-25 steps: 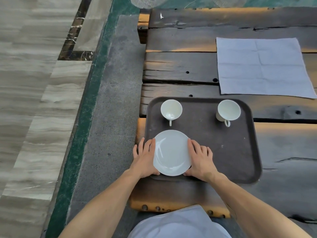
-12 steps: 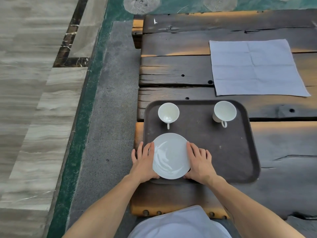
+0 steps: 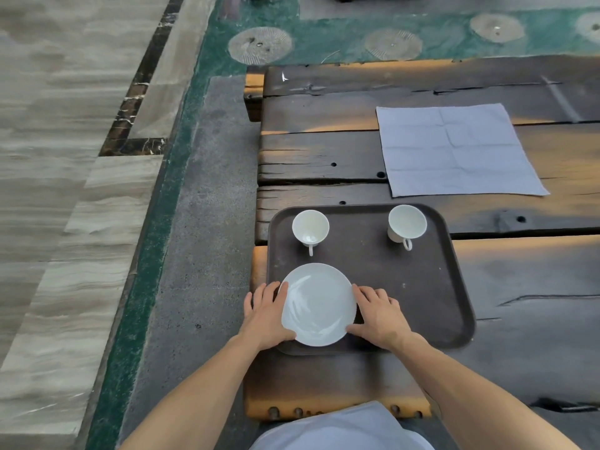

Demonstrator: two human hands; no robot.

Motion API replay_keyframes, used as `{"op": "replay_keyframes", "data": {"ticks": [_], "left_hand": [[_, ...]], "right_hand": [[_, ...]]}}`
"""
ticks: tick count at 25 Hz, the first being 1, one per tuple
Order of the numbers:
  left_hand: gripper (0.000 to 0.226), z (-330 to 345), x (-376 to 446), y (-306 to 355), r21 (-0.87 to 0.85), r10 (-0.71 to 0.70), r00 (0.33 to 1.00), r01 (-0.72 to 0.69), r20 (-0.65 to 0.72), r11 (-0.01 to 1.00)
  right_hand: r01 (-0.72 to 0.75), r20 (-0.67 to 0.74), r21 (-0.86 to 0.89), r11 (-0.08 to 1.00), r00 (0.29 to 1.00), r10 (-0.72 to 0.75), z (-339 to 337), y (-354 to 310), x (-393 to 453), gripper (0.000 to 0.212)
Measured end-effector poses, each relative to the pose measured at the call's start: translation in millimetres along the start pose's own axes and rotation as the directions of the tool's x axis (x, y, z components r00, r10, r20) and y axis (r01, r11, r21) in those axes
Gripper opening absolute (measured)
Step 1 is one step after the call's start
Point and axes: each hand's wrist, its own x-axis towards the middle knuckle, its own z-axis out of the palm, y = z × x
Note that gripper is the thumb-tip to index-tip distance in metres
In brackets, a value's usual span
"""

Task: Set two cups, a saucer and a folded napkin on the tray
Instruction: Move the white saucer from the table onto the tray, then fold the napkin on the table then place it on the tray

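A dark brown tray [image 3: 422, 287] lies on the wooden table near its front left corner. Two white cups stand at the tray's far side, one on the left [image 3: 310, 228] and one on the right [image 3: 406, 223], handles toward me. A white saucer [image 3: 318, 303] rests on the tray's near left part. My left hand [image 3: 266, 315] holds the saucer's left rim and my right hand [image 3: 380, 315] its right rim, fingers spread along the edge. A pale grey napkin [image 3: 454, 151] lies unfolded and flat on the table beyond the tray.
The dark plank table [image 3: 324, 151] ends at its left edge just beside the tray, with grey stone floor [image 3: 201, 222] below. A green strip with round stone discs [image 3: 259, 45] runs past the table's far edge.
The view has tilted up, so more of the far floor shows. Hands, saucer and cups hold their places on the tray.
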Motion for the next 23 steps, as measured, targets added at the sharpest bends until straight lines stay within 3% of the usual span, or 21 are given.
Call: {"op": "replay_keyframes", "data": {"ticks": [3,7,23], "left_hand": [[0.08,-18,2,8,-0.025,0.008,1.0,-0.008,-0.02,1.0],[0.06,-31,4,44,-0.097,-0.017,1.0,0.019,0.025,0.995],[0.045,-13,-10,314,0.086,0.167,0.981,-0.176,0.102,0.981]], "right_hand": [[-0.003,0.009,-0.032,0.999,1.0,0.004,-22,5,1,0.059],[-0.01,0.0,0.029,1.0,1.0,0.01,-45,27,-11,0.051],[-0.162,-0.097,0.119,0.979,0.98,0.174,-99,239,-158,0.042]]}}
